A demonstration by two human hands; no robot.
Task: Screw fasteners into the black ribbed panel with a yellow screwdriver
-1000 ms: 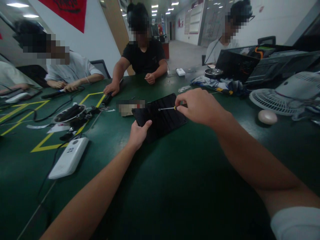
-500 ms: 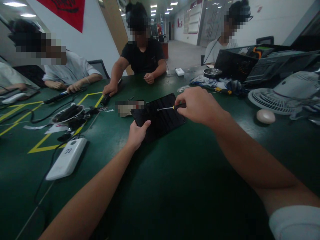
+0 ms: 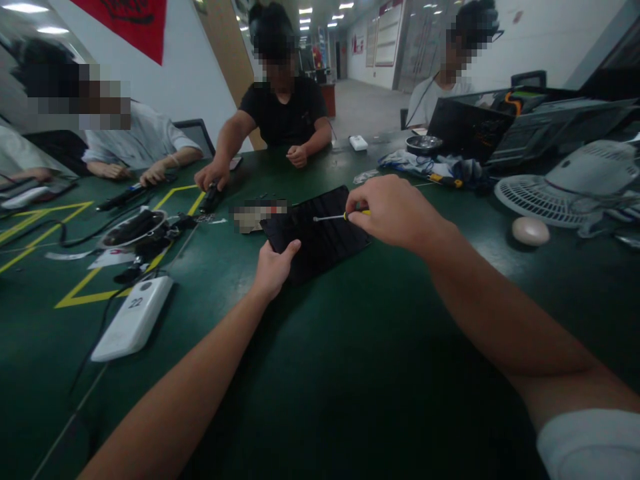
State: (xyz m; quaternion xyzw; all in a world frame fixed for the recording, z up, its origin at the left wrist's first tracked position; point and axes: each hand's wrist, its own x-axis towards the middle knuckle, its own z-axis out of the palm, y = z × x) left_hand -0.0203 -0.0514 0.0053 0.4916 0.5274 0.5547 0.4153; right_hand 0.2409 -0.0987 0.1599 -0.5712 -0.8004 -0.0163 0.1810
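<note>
My left hand [image 3: 274,270] grips the lower left corner of a flat black tablet-like panel [image 3: 320,243], thumb on top. The panel lies slanted in front of me, its surface dark and glossy. Closed round the handle of a screwdriver [image 3: 330,217] is my right hand [image 3: 387,208]. The thin metal shaft points left over the panel, and the handle shows yellow beside my fingers. I cannot tell whether the tip touches the surface. Just behind the panel's left corner sits a beige packet [image 3: 255,217], partly blurred out.
On the left stand a white numbered device [image 3: 134,319], a bowl [image 3: 134,230] with black parts, and cables. To the right are a pale egg-shaped object [image 3: 531,232], a white fan [image 3: 545,190] and a yellow-black tool [image 3: 445,181]. Several co-workers sit around the green table.
The screwdriver handle has turned in my right fingers, showing yellow where black was. Across the table, a co-worker's hand has shifted slightly with a black object. My left hand stays put.
</note>
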